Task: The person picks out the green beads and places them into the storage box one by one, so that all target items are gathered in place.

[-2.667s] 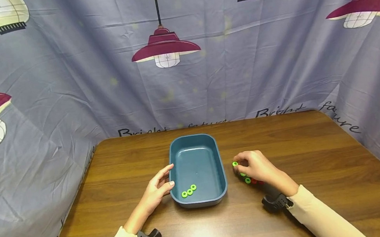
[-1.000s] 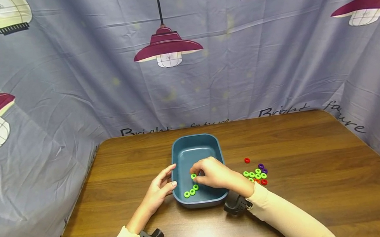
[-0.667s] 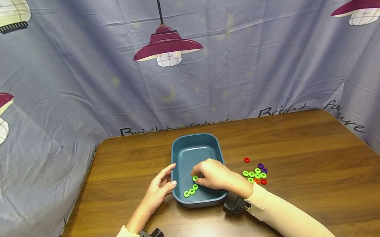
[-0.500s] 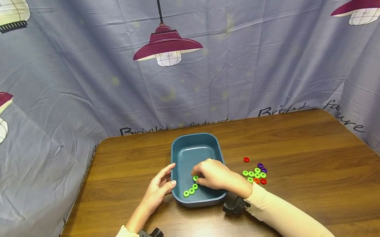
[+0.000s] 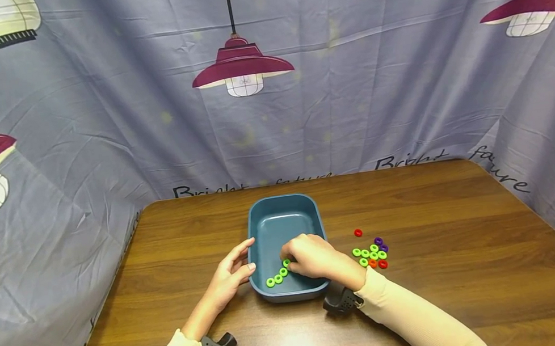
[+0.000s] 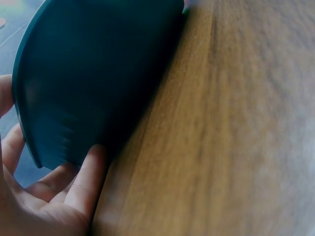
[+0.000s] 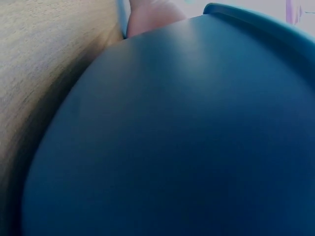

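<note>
A dark blue-green rectangular bin [image 5: 283, 226] stands on the wooden table. My left hand [image 5: 224, 283] rests against its left side, fingers spread and relaxed; the left wrist view shows fingertips [image 6: 93, 162] touching the outer wall. Inside the bin, my right hand [image 5: 313, 257] pinches a small green ring [image 5: 286, 263] between thumb and fingers. Three more green rings [image 5: 278, 278] form a slanting row on the bin floor, and the pinched one is at its upper right end. In the right wrist view the bin's wall [image 7: 172, 132] hides nearly all of that hand.
Right of the bin lie several loose green rings [image 5: 374, 256], with red rings [image 5: 383, 264], an orange ring [image 5: 372, 264] and purple rings [image 5: 378, 241] among them. One red ring [image 5: 358, 233] sits apart, farther back. A printed grey curtain [image 5: 273, 139] hangs behind the table.
My right hand has moved left from the loose rings into the bin, carrying a green ring. It then shifted slightly toward the row's end. My left hand stays at the bin's side.
</note>
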A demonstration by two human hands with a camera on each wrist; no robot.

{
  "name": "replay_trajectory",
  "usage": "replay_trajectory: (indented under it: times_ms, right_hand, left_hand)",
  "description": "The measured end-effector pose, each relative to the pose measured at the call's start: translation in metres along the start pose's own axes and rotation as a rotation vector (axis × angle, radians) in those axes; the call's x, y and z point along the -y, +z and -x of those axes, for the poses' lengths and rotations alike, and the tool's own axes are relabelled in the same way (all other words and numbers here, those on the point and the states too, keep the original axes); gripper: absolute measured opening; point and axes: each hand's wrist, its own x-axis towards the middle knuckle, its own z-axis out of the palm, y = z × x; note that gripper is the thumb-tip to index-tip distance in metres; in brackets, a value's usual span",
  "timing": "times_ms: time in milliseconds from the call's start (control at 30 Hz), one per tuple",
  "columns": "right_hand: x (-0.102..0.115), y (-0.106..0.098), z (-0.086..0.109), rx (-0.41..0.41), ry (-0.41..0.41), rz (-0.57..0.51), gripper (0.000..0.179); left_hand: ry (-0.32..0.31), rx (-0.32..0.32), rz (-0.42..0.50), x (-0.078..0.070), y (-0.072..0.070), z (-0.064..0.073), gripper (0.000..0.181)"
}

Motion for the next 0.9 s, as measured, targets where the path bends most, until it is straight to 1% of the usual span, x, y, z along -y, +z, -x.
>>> replay_trajectory:
  times_ms: [133,533,900]
  right_hand:
    - [0.0009,-0.0003,-0.0003,0.027,0.003,0.013,0.008]
    - [0.0003,-0.0002,0.0003,0.058,0.018,0.019,0.008]
    - [0.0009,-0.0001,0.0004,0.044,0.019,0.021,0.012]
  left_hand:
    - [0.008,-0.001,-0.007,-0.0001,0.0000,-0.0001,0.062]
    - [0.003,0.001,-0.010,-0.0013,0.0012,0.0000,0.062]
    - [-0.001,-0.007,-0.016,-0.0032,0.0014,0.0003,0.063]
